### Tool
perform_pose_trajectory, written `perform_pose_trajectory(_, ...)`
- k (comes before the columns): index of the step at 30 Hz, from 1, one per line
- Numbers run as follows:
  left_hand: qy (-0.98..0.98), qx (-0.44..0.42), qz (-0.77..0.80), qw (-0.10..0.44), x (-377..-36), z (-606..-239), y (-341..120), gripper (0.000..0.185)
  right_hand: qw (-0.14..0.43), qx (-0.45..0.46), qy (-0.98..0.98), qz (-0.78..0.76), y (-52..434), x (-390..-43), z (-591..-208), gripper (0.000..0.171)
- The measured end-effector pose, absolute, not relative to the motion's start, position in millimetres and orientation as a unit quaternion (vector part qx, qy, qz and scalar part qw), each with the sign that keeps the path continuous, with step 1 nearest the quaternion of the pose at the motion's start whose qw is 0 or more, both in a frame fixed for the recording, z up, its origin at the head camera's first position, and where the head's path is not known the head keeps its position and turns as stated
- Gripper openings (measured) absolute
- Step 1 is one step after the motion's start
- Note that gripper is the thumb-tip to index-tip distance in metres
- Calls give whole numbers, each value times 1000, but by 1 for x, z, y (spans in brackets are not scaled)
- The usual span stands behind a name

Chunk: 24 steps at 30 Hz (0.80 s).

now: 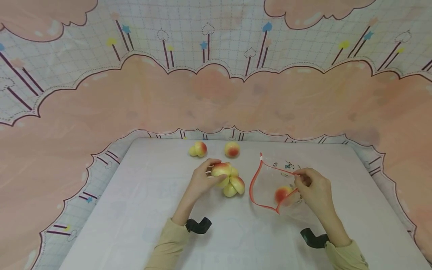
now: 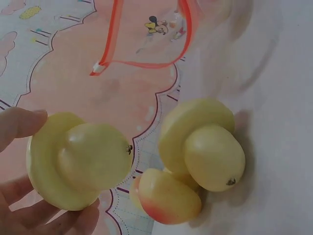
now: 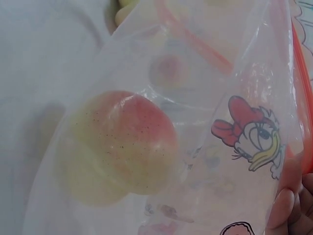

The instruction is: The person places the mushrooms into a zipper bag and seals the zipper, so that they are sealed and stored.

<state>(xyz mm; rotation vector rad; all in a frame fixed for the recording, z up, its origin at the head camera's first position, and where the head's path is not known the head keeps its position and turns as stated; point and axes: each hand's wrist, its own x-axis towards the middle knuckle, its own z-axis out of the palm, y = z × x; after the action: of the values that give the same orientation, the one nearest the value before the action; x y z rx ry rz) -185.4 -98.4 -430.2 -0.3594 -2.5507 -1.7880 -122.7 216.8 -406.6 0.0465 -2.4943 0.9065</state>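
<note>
While the left hand [image 1: 200, 180] holds one yellow-and-pink toy peach [image 1: 221, 169] above the white table [image 1: 141, 210] | right hand [image 1: 315, 191] pinches the red-edged clear plastic bag [image 1: 270, 183] | another peach [image 1: 282, 194] sits inside the bag

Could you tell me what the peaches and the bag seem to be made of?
The peaches look like smooth matte plastic or foam, likely fake: uniform, seamless skin. The bag appears to be thin clear glossy plastic film: the peach inside shows through it, with printed cartoons and a red zip edge.
</note>
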Motion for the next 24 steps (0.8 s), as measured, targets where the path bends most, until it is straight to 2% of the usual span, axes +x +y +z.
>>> perform_pose_trajectory(16, -809, -161, -562, -56, -181, -423, -65, 46, 245, 19, -907, 342, 214, -121, -404, 10)
perform_pose_trajectory(24, -802, -197, -562, -50, -179, -423, -38, 47, 246, 20, -907, 340, 213, -120, -405, 10)
